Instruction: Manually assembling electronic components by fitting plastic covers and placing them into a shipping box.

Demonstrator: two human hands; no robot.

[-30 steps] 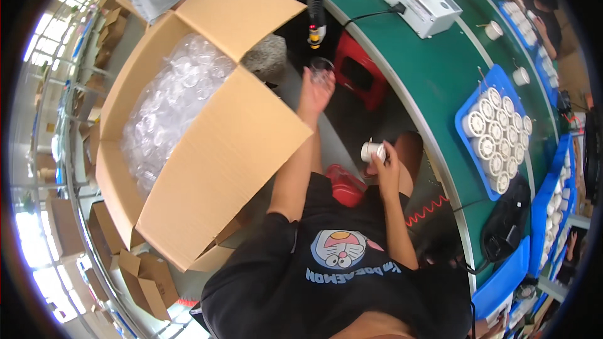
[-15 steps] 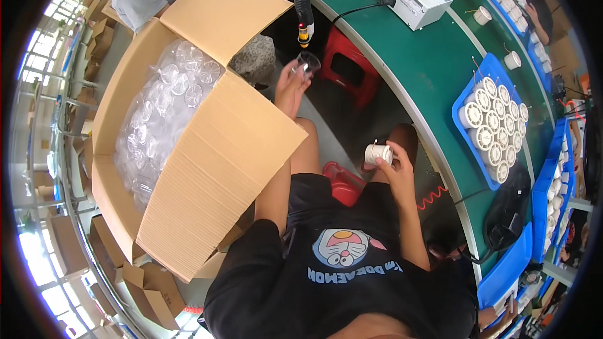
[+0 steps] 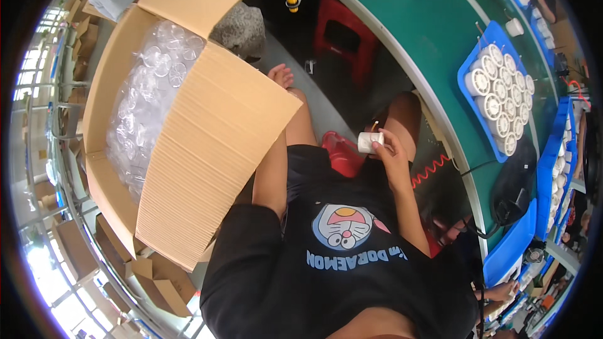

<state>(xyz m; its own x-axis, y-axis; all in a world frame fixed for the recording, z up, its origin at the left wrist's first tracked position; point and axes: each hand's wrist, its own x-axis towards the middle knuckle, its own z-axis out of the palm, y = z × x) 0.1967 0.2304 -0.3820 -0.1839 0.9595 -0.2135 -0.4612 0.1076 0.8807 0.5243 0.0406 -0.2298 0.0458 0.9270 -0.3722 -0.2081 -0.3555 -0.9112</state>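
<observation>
Left: open brown cardboard carton [image 3: 103, 100] of clear plastic pieces [image 3: 147, 97], its flap [image 3: 210, 144] partly hiding the left hand [image 3: 281, 77]; grasp cannot be told. White cylindrical part [image 3: 368, 143] lies right and nearer, pinched by the right hand [image 3: 394, 159].

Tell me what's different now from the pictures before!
The left hand has pulled back, away from the yellow tip of the hanging hose, and is now partly behind the cardboard flap. The clear cup it held no longer shows in it; where it went isn't clear. The right hand still holds the white round part, and the red stool stayed put.
</observation>
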